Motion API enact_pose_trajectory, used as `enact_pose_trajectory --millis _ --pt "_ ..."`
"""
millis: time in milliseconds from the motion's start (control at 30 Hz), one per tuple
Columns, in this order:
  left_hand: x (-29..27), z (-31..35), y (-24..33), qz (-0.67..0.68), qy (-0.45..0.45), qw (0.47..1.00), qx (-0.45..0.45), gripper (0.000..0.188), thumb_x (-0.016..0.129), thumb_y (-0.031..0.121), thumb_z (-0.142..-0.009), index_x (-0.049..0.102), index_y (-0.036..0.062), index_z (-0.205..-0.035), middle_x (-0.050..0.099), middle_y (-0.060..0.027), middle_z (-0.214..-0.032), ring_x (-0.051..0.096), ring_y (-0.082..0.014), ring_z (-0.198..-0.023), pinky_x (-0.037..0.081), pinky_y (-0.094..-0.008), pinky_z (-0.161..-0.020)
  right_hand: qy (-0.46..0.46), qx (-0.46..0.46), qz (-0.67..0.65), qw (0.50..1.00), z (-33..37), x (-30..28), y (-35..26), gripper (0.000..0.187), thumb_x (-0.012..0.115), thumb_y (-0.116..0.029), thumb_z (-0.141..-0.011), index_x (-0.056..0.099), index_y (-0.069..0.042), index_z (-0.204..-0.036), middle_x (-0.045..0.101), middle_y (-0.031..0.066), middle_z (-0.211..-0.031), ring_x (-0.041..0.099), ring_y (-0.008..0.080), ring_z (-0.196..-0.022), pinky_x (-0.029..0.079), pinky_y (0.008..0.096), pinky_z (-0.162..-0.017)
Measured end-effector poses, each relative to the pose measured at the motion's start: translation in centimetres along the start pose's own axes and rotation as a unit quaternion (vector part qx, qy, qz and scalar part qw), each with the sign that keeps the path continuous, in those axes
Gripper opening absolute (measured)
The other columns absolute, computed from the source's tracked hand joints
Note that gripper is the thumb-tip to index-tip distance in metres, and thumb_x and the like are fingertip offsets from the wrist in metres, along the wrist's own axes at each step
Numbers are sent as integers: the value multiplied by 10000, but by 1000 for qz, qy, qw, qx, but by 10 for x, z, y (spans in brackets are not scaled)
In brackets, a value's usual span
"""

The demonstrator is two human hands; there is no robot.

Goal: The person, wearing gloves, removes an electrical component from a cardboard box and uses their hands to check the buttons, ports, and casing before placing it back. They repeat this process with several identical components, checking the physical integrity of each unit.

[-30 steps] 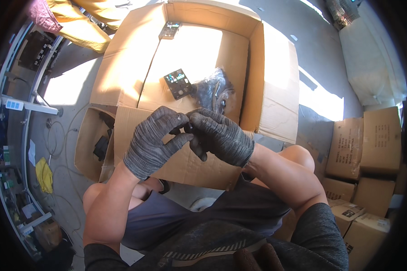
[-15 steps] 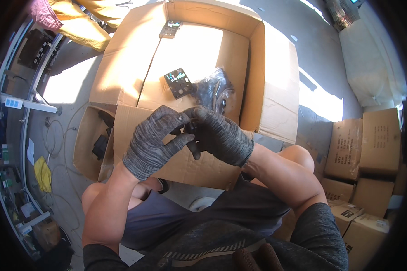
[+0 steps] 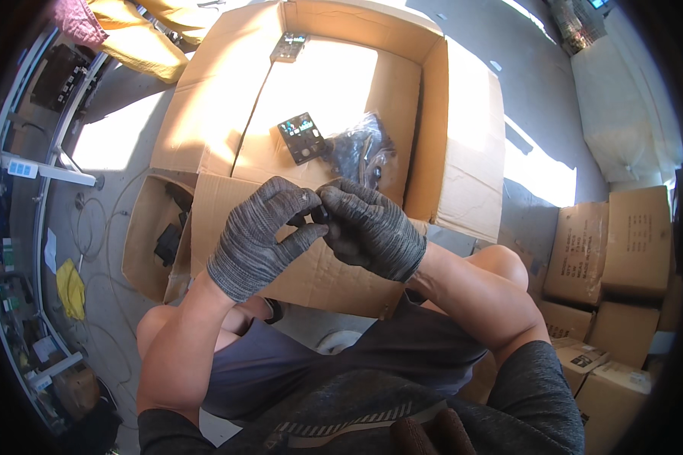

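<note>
Both my hands wear grey knit gloves and meet over the near flap of a large open cardboard box [image 3: 311,284]. Between their fingertips is a small black part [image 3: 319,213], mostly covered, its kind too small to make out. My left hand [image 3: 264,231] pinches it from the left with thumb and fingers. From the right, my right hand [image 3: 372,231] grips it, fingers curled in. Just beyond, a clear plastic bag [image 3: 368,148] with dark pieces lies in the box. Beside it rests a flat black panel [image 3: 301,139] with small coloured marks.
A similar dark panel [image 3: 289,47] sits at the box's far end. A smaller carton [image 3: 146,254] with black parts stands at left, near a metal-framed rack [image 3: 53,173]. Stacked cartons [image 3: 577,254] are at right. A yellow cloth [image 3: 70,290] and thin hoses lie on the floor.
My right hand's lower fingers have drawn in toward its palm, and the black part shows more plainly between the fingertips. My left hand has barely moved.
</note>
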State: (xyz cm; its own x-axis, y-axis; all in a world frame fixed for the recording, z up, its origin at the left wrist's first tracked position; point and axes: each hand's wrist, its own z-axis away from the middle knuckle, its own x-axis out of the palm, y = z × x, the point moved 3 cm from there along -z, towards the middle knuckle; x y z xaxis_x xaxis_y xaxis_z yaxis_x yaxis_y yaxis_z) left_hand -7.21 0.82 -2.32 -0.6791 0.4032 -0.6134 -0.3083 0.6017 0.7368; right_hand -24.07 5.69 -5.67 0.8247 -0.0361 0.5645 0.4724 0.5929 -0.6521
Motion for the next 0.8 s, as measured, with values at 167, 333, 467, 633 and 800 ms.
enact_pose_trajectory --millis 167,333,467,633,800 --pt "-2 0 -1 -4 19 1000 -7 300 801 124 -823 674 62 -1087 641 -102 -942 691 -236 -836 561 -348 -755 17 78 -5 997 3 -1 -2 348 561 -466 -1019 598 -122 -978 535 -2 -627 448 98 -444 334 238 -405" --pt "-3 1 -3 1 14 1000 -18 300 798 121 -825 673 60 -1091 641 -101 -944 690 -233 -839 562 -349 -759 -50 -21 -6 998 2 2 -1 378 589 -483 -997 599 -105 -985 572 17 -672 486 113 -476 367 247 -411" --pt "-4 1 -5 6 22 1000 -11 305 790 115 -826 672 58 -1102 639 -105 -954 688 -244 -845 561 -352 -767 -91 32 -35 995 -3 -8 -1 286 593 -376 -1006 561 -96 -1059 580 47 -763 535 135 -568 418 262 -471" --pt "-2 0 -5 10 9 1000 -25 307 789 116 -825 672 61 -1103 639 -105 -959 684 -254 -848 561 -355 -777 -102 -20 -26 994 2 0 0 249 590 -322 -1007 554 -87 -1082 588 63 -782 567 153 -592 428 267 -475" --pt "-5 -1 1 25 16 999 -12 312 790 122 -825 672 64 -1108 648 -110 -971 681 -267 -882 558 -365 -799 -153 79 -47 984 -5 -12 2 271 596 -314 -999 556 -74 -1119 596 72 -796 588 165 -621 434 273 -491"
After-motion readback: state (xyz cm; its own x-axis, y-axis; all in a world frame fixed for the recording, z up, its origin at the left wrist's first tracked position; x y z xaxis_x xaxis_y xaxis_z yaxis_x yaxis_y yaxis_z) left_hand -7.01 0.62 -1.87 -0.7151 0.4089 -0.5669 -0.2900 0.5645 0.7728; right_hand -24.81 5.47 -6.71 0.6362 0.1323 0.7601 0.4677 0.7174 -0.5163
